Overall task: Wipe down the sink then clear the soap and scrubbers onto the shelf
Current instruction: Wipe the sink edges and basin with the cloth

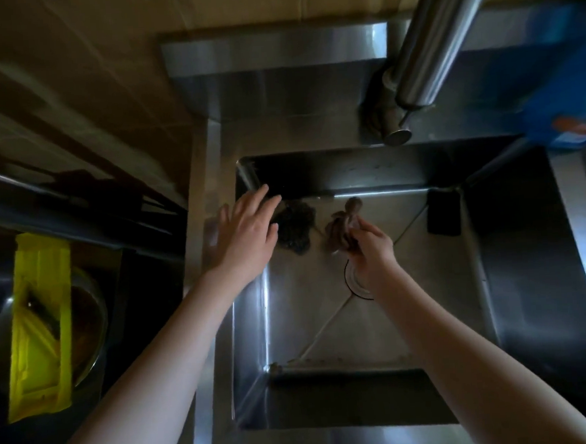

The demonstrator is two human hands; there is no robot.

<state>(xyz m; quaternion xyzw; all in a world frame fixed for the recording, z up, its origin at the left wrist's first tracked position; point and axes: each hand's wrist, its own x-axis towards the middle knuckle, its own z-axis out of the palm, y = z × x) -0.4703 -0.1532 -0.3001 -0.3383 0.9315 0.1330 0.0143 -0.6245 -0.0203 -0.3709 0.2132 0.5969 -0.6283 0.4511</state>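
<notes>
left hand spread wide over the dark scrubber; right hand grips what looks like a crumpled cloth.

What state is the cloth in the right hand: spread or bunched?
Bunched: the right hand grips the cloth as a crumpled wad inside the sink.

Square stainless-steel sink basin is carrying a dark tangled wire scrubber at its far left; a black rectangular block is sitting in its far-right corner.
</notes>
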